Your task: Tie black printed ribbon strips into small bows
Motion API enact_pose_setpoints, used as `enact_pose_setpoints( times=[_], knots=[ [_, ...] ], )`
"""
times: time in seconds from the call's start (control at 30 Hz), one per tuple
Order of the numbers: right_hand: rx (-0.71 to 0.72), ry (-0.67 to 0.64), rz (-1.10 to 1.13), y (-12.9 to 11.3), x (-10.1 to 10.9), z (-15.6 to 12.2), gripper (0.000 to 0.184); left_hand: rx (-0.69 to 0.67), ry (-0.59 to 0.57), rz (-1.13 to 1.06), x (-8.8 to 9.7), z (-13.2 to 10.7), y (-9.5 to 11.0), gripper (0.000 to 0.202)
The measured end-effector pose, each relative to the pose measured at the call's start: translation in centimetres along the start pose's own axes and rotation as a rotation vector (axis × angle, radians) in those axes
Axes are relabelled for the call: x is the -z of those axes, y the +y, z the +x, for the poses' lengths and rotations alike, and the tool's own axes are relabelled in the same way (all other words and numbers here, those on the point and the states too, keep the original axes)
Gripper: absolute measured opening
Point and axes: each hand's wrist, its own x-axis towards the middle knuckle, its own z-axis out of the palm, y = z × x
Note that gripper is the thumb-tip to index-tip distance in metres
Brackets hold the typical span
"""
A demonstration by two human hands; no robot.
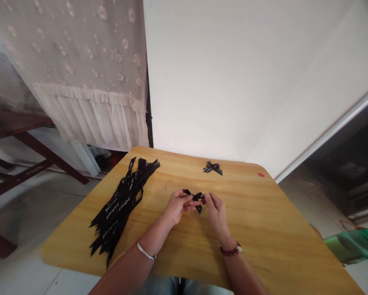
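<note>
Between my two hands, over the middle of the table, is a black ribbon bow [197,197] with white lettering. My left hand [180,205] pinches its left side, one tail hanging down below the fingers. On the other side, the fingertips of my right hand [215,209] are closed on the bow's right loop. A second black ribbon bow [213,168] lies tied near the back of the table. To the left spreads a pile of black ribbon strips [119,209] with white writing and slant-cut ends.
The wooden table [263,229] has rounded corners and stands against a white wall panel [233,82]. A small red object [261,175] lies near its back right corner. A lace curtain [91,73] hangs at the back left, and a green bag [352,246] is at the right.
</note>
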Motion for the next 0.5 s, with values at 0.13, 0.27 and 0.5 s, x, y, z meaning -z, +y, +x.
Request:
enact_pose_setpoints(
  times=[0.13,0.27,0.5],
  knots=[
    [-0.009,0.018,0.016,0.37,0.21,0.17,0.037,-0.005,-0.01,-0.004,0.17,0.17,-0.07,0.013],
    [-0.042,-0.001,0.037,0.93,0.12,0.25,0.042,-0.021,-0.052,0.03,0.21,0.09,-0.13,0.012],
    [0.023,-0.094,0.034,0.19,0.05,0.06,0.034,-0.023,-0.061,0.055,0.17,-0.11,-0.08,0.013]
  ],
)
